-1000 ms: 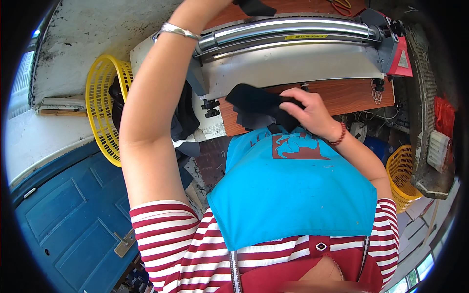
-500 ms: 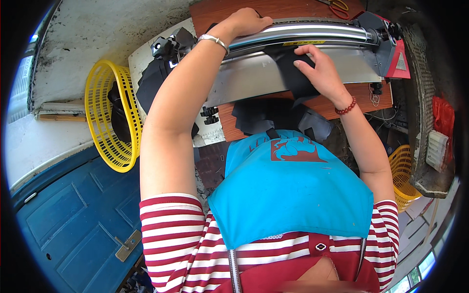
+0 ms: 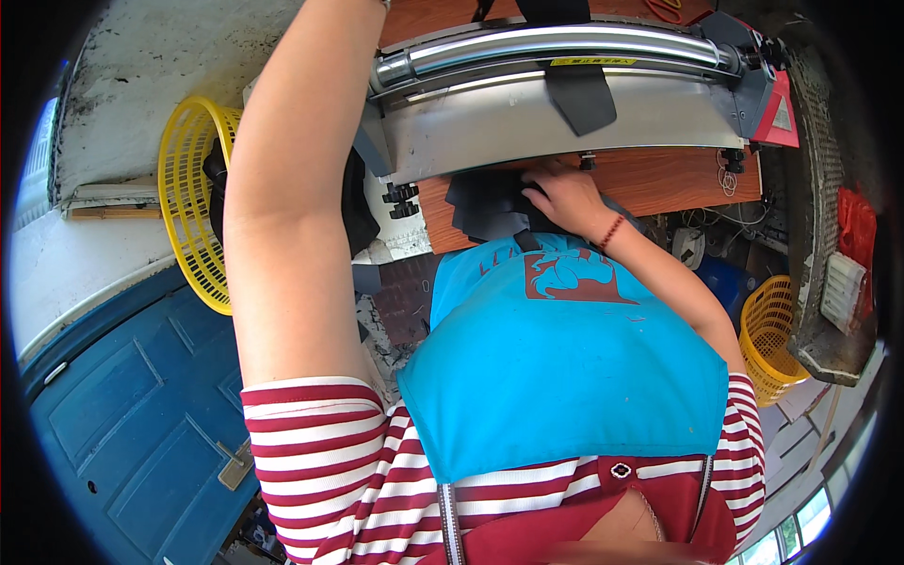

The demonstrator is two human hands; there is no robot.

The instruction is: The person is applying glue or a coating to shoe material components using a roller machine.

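A flat black piece of sheet material (image 3: 584, 102) lies across the metal plate (image 3: 490, 132) of a roller machine (image 3: 556, 45). It passes under the shiny roller, and black material shows again on the far side. Nearer me, a pile of similar black pieces (image 3: 480, 200) rests on the wooden table against my apron. My right hand (image 3: 567, 196), with a red bead bracelet, is down at this pile, its thumb and fingers bent around the edge of a black piece. My left forearm reaches past the machine's left end; the hand itself is beyond the top edge.
A yellow plastic basket (image 3: 193, 188) holding dark material stands to the left. Another yellow basket (image 3: 772, 344) sits low on the right. Orange-handled scissors (image 3: 664, 9) lie behind the machine. Black knobs (image 3: 402, 200) stick out at its front left, and the wooden table (image 3: 678, 179) extends below the plate.
My right hand has let go of the black piece at the roller and come down to the pile. My left hand has moved off the machine's top, beyond the upper edge.
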